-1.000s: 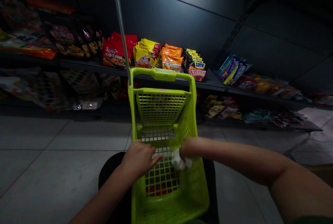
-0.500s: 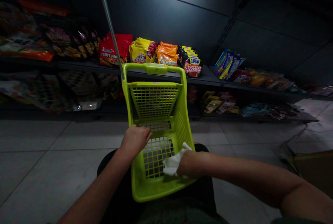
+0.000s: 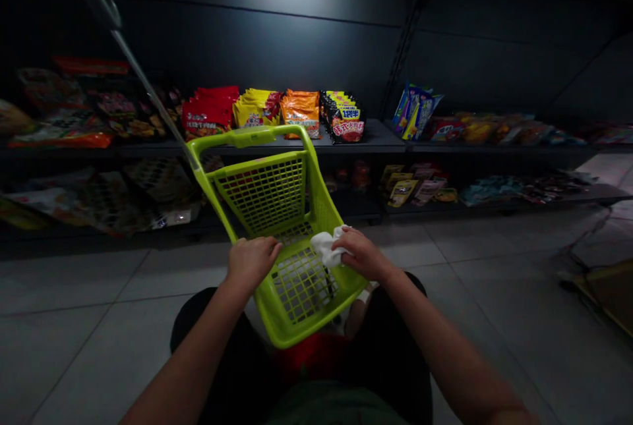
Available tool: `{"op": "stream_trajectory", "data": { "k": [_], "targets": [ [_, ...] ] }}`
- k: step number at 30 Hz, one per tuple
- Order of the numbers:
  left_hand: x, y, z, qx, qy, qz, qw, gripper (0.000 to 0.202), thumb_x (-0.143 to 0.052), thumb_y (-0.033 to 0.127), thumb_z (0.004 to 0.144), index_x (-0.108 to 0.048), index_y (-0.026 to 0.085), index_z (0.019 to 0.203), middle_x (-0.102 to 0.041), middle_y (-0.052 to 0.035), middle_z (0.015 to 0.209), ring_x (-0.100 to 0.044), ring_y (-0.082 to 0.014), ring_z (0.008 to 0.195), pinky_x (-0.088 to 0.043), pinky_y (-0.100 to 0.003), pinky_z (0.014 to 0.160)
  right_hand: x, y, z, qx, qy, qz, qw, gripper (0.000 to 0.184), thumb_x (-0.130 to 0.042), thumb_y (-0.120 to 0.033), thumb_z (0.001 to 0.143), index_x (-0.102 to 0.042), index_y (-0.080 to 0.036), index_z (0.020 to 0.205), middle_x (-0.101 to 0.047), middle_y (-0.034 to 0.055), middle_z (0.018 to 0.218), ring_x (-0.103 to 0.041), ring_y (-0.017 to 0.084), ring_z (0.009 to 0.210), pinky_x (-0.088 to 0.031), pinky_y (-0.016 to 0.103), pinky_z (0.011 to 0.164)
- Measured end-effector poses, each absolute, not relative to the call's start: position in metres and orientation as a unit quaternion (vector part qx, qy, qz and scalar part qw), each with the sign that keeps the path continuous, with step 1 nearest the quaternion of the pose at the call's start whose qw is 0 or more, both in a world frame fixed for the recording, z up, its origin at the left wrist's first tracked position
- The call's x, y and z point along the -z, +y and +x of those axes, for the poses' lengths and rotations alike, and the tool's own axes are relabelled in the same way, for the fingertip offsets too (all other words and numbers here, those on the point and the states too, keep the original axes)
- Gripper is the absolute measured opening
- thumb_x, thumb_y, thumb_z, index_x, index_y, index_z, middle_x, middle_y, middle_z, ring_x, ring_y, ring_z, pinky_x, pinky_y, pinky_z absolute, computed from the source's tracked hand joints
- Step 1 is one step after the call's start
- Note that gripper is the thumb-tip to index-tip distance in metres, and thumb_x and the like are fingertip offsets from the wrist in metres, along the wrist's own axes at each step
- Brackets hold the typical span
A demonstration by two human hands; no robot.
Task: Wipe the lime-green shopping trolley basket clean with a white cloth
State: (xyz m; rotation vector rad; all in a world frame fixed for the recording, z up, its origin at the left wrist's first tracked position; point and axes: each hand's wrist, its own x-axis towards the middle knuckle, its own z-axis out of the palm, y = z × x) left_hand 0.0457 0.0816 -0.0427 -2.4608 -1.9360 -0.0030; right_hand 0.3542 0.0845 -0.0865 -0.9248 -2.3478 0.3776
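A lime-green plastic shopping basket cart (image 3: 278, 333) stands tilted between my knees, its grid floor and inner flap showing. My left hand (image 3: 253, 261) is closed over the cart's left rim. In my right hand (image 3: 363, 255) is a crumpled white cloth (image 3: 324, 248), held at the inner side of the right wall near the rim. A metal pole (image 3: 151, 92) rises from the cart's upper left corner by the handle (image 3: 252, 138).
Ahead runs a dark shelf (image 3: 380, 135) with red noodle packets (image 3: 210, 112), yellow packets (image 3: 254, 109), orange packets (image 3: 301, 112) and black packets (image 3: 346, 123). A lower shelf holds more bagged goods (image 3: 415, 188). A brown box-like object (image 3: 608, 293) lies at right on the tiled floor (image 3: 74, 339).
The cart has turned, its handle end swinging left along with the pole. My right hand with the cloth has moved up along the right wall, away from the near end. My left hand stays on the rim.
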Motion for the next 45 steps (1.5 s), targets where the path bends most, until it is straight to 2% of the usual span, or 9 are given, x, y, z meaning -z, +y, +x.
{"op": "stream_trajectory", "data": {
  "k": [5, 9, 12, 17, 22, 27, 32, 40, 45],
  "targets": [
    [0.036, 0.062, 0.049, -0.042, -0.663, -0.748, 0.017, 0.050, -0.033, 0.052, 0.100, -0.076, 0.026, 0.107, -0.080, -0.0100, 0.103, -0.073, -0.0289, 0.089, -0.045, -0.036, 0.073, 0.091, 0.099, 0.346, -0.216, -0.842, -0.336, 0.362, 0.023, -0.056, -0.020, 0.090, -0.067, -0.022, 0.110, -0.070, 0.0062, 0.113, -0.061, 0.022, 0.114, -0.038, 0.044, 0.112],
    [0.034, 0.059, 0.037, -0.094, -0.701, -0.707, 0.012, 0.053, -0.032, 0.057, 0.098, -0.075, 0.029, 0.109, -0.079, -0.0085, 0.107, -0.074, -0.0310, 0.093, -0.048, -0.037, 0.074, 0.107, 0.106, 0.345, -0.267, -0.593, -0.445, 0.616, 0.026, -0.049, -0.032, 0.094, -0.063, -0.019, 0.112, -0.068, 0.0054, 0.105, -0.063, 0.019, 0.094, -0.050, 0.032, 0.089],
    [0.038, 0.062, 0.020, -0.111, -0.724, -0.681, -0.004, 0.052, -0.034, 0.057, 0.097, -0.072, 0.030, 0.120, -0.077, -0.0093, 0.117, -0.073, -0.0338, 0.101, -0.051, -0.041, 0.082, 0.125, 0.098, 0.345, -0.238, -0.408, -0.501, 0.725, 0.028, -0.046, -0.036, 0.094, -0.060, -0.020, 0.111, -0.065, 0.0066, 0.110, -0.060, 0.020, 0.100, -0.048, 0.033, 0.092],
    [0.057, 0.077, 0.031, 0.041, -0.647, -0.735, -0.197, 0.064, -0.033, 0.053, 0.096, -0.057, 0.014, 0.142, -0.062, -0.0130, 0.143, -0.059, -0.0297, 0.131, -0.044, -0.042, 0.110, 0.170, 0.027, 0.286, -0.294, -0.482, -0.498, 0.658, 0.022, -0.051, -0.028, 0.089, -0.062, -0.021, 0.106, -0.057, 0.0104, 0.131, -0.053, 0.023, 0.125, -0.040, 0.038, 0.109],
    [0.087, 0.086, 0.104, 0.201, -0.563, -0.695, -0.399, 0.080, -0.038, 0.073, 0.091, -0.060, 0.012, 0.138, -0.060, -0.0139, 0.145, -0.052, -0.0282, 0.139, -0.035, -0.043, 0.120, 0.217, -0.061, 0.210, -0.339, -0.745, -0.271, 0.507, 0.022, -0.061, -0.025, 0.082, -0.067, -0.025, 0.104, -0.068, 0.0055, 0.115, -0.059, 0.024, 0.116, -0.045, 0.036, 0.107],
    [0.099, 0.084, 0.128, 0.246, -0.595, -0.663, -0.382, 0.079, -0.043, 0.071, 0.090, -0.060, 0.010, 0.138, -0.049, -0.0163, 0.154, -0.039, -0.0291, 0.148, -0.024, -0.045, 0.125, 0.221, -0.011, 0.221, -0.396, -0.641, -0.384, 0.533, 0.042, -0.064, -0.024, 0.077, -0.064, -0.022, 0.118, -0.069, 0.0078, 0.119, -0.062, 0.026, 0.112, -0.049, 0.039, 0.101],
    [0.095, 0.077, 0.108, 0.239, -0.605, -0.650, -0.391, 0.077, -0.043, 0.070, 0.090, -0.062, 0.012, 0.136, -0.055, -0.0143, 0.150, -0.047, -0.0278, 0.143, -0.030, -0.044, 0.123, 0.213, 0.052, 0.236, -0.424, -0.449, -0.571, 0.540, 0.023, -0.055, -0.019, 0.074, -0.064, -0.021, 0.095, -0.067, 0.0049, 0.099, -0.061, 0.022, 0.096, -0.051, 0.037, 0.092],
    [0.098, 0.068, 0.109, 0.217, -0.577, -0.698, -0.364, 0.069, -0.046, 0.063, 0.092, -0.063, 0.013, 0.137, -0.059, -0.0120, 0.146, -0.052, -0.0283, 0.139, -0.034, -0.043, 0.121, 0.226, -0.053, 0.195, -0.577, -0.599, -0.357, 0.425, 0.023, -0.063, -0.016, 0.066, -0.068, -0.023, 0.088, -0.071, -0.0004, 0.090, -0.064, 0.021, 0.087, -0.050, 0.032, 0.084],
    [0.095, 0.059, 0.113, 0.156, -0.531, -0.759, -0.344, 0.061, -0.050, 0.051, 0.093, -0.056, 0.016, 0.144, -0.059, -0.0101, 0.146, -0.056, -0.0284, 0.135, -0.040, -0.041, 0.116, 0.207, 0.001, 0.252, -0.516, -0.394, -0.480, 0.590, 0.017, -0.064, -0.027, 0.071, -0.066, -0.022, 0.088, -0.066, 0.0001, 0.085, -0.061, 0.021, 0.085, -0.050, 0.031, 0.081]
  ]
}}
